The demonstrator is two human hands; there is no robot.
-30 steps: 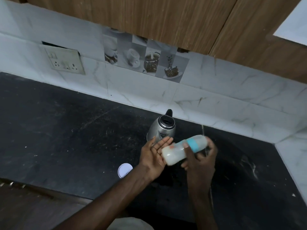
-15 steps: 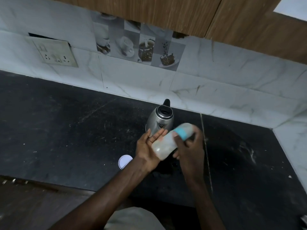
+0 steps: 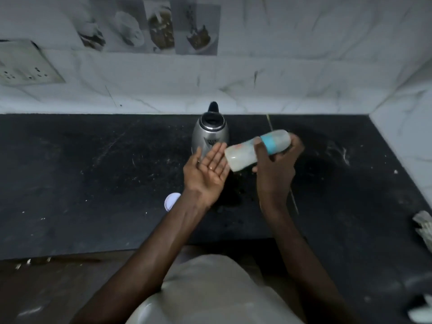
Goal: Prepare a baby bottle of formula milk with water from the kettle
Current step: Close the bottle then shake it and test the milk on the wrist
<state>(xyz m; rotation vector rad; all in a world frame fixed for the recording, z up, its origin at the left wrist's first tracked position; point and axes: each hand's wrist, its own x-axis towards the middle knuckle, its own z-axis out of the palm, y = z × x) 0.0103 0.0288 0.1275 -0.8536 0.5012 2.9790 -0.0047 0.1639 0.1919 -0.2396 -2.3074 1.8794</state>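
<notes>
Right hand [image 3: 273,174]: fingers wrapped round the baby bottle [image 3: 238,157], holding it on its side above the surface [image 3: 93,171], teal capped end pointing away from the other hand
Left hand [image 3: 208,169]: flat, palm up, fingers straight, holding nothing; bottle base sits right at its fingertips, contact unclear
Bottle contents: cloudy white, so water and formula look to be in already; teal collar and clear cap are on
Kettle [image 3: 210,134]: upright on the surface just behind both hands, untouched
White round lid [image 3: 171,201]: lying on the surface beside the left forearm
Stage, my read: filling and closing done; mixing or tapping in hand
Left to do: probably finish mixing, then stand the bottle down
</notes>
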